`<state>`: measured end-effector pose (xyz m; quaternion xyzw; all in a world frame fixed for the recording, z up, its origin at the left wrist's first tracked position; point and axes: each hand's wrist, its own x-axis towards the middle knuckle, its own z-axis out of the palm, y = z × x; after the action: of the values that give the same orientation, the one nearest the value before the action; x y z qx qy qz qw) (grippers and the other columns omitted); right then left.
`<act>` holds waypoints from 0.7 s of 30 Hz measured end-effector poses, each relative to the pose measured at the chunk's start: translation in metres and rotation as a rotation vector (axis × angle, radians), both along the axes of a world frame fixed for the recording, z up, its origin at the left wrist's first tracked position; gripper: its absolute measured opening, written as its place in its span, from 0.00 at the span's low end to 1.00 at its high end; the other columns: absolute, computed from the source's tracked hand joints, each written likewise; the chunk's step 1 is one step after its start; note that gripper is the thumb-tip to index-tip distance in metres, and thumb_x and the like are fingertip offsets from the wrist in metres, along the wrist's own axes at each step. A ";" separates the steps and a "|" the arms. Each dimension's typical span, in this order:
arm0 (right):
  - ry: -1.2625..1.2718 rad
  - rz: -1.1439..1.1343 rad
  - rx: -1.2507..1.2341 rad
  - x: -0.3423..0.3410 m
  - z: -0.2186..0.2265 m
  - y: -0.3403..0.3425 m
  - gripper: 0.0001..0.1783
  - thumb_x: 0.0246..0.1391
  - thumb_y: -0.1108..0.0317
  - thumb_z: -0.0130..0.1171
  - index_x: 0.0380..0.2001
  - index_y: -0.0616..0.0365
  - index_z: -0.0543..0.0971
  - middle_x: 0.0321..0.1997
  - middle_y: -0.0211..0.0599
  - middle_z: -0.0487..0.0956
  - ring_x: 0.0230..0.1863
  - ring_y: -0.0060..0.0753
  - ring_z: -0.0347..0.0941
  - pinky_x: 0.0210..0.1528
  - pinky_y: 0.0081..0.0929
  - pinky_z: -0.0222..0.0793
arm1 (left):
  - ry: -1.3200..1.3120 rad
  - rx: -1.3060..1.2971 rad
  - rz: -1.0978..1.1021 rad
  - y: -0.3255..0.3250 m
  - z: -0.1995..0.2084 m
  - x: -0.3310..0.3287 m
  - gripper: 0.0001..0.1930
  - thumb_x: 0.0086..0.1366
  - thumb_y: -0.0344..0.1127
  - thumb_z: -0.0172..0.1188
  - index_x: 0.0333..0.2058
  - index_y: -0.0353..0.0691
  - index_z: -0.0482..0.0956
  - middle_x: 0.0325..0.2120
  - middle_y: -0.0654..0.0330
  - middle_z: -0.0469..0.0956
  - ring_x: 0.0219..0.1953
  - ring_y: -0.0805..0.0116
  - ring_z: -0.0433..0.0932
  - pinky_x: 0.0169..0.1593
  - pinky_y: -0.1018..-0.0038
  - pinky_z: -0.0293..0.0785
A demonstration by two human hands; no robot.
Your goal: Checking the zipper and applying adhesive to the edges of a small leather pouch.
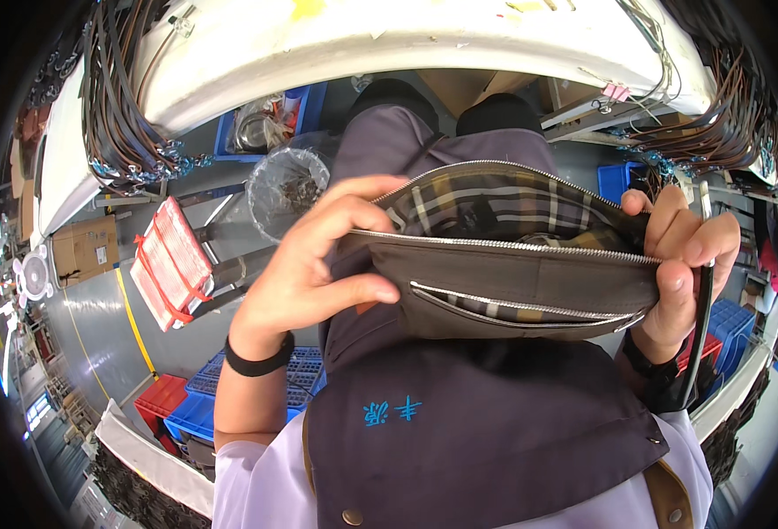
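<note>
Over my lap I hold a dark brown zippered bag [512, 273] with its top opening spread wide. A plaid lining [495, 207] in olive, white and black shows inside. On the front panel a zippered pocket [521, 309] gapes slightly, with the same plaid behind it. My left hand [323, 256] grips the bag's left end, fingers at the opening and thumb on the front. The right end is pinched in my right hand [684, 251]. A thin black strap or cord [699, 326] with a pale upper end runs down beside the right fingers; its attachment is unclear.
A white worktable [407, 44] curves across the far side, with bundles of dark straps [120, 106] hanging at its left and more [729, 123] at its right. A plastic-lined bin [288, 189], a red-tied bundle [173, 264] and blue crates [199, 410] stand around my legs.
</note>
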<state>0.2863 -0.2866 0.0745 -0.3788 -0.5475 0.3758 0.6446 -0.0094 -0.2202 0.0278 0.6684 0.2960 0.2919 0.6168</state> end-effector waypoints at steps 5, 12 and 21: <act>-0.569 -0.290 -0.039 0.006 -0.019 0.019 0.12 0.44 0.79 0.65 0.29 0.56 0.71 0.20 0.26 0.68 0.26 0.21 0.63 0.38 0.23 0.66 | 0.137 0.348 0.112 0.026 0.001 -0.001 0.11 0.49 0.29 0.68 0.28 0.36 0.73 0.28 0.60 0.70 0.33 0.68 0.70 0.37 0.76 0.65; -0.559 -0.172 -0.319 -0.025 -0.100 0.066 0.10 0.45 0.74 0.67 0.27 0.58 0.73 0.20 0.29 0.71 0.23 0.17 0.65 0.27 0.18 0.64 | 0.634 0.268 0.006 0.063 -0.033 -0.020 0.13 0.55 0.38 0.64 0.24 0.35 0.72 0.23 0.60 0.67 0.29 0.66 0.68 0.34 0.72 0.64; -0.580 -0.104 -0.251 -0.030 -0.097 0.091 0.09 0.46 0.75 0.64 0.27 0.60 0.73 0.21 0.36 0.70 0.23 0.29 0.67 0.27 0.25 0.65 | 0.474 0.724 -0.065 0.074 -0.037 0.066 0.13 0.50 0.39 0.66 0.27 0.34 0.77 0.31 0.53 0.74 0.35 0.54 0.72 0.40 0.62 0.68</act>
<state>0.2564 -0.1953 -0.0227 -0.5742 -0.6376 0.2831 0.4284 0.0563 -0.1461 -0.0089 0.8992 0.2866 0.1960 0.2663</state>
